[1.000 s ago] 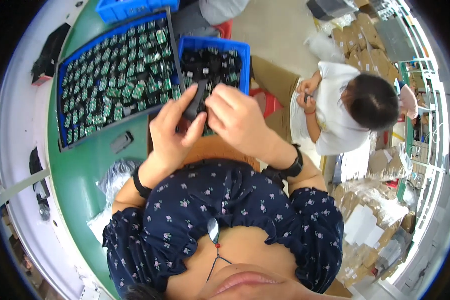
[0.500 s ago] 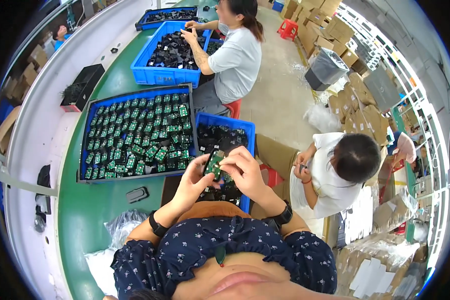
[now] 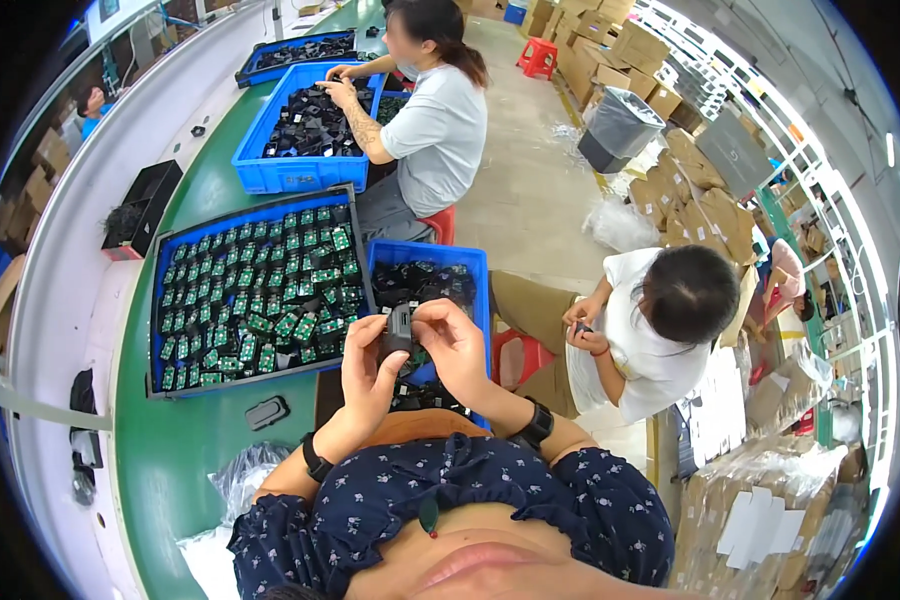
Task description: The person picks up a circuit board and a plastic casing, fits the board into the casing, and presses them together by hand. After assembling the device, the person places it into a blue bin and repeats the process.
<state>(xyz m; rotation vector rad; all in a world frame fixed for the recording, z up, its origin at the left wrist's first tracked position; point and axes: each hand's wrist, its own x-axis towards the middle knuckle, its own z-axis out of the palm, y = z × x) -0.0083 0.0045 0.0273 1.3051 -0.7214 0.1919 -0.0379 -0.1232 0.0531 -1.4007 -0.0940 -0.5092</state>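
Note:
Between my two hands is a small black plastic housing, its dark grey outer side (image 3: 400, 322) turned up. My left hand (image 3: 368, 372) is closed on its left side, thumb along the lower edge. My right hand (image 3: 454, 352) grips the other side with bent fingers. Whether a circuit board sits inside is hidden. Below my hands stands a blue bin (image 3: 481, 300) of black parts. To the left, a black-rimmed tray (image 3: 250, 381) holds rows of black housings with green circuit boards facing up.
A lone dark grey housing (image 3: 268, 412) lies on the green table (image 3: 185, 440), near a clear plastic bag (image 3: 245, 470). Farther off, a co-worker (image 3: 435, 130) reaches into a blue bin (image 3: 260, 178). Another person (image 3: 650, 320) sits close on my right, holding a small dark part.
The housing has been turned over: its green circuit board faced up before, and the dark outer side shows now. Both hands have shifted slightly left in the picture as the view swung.

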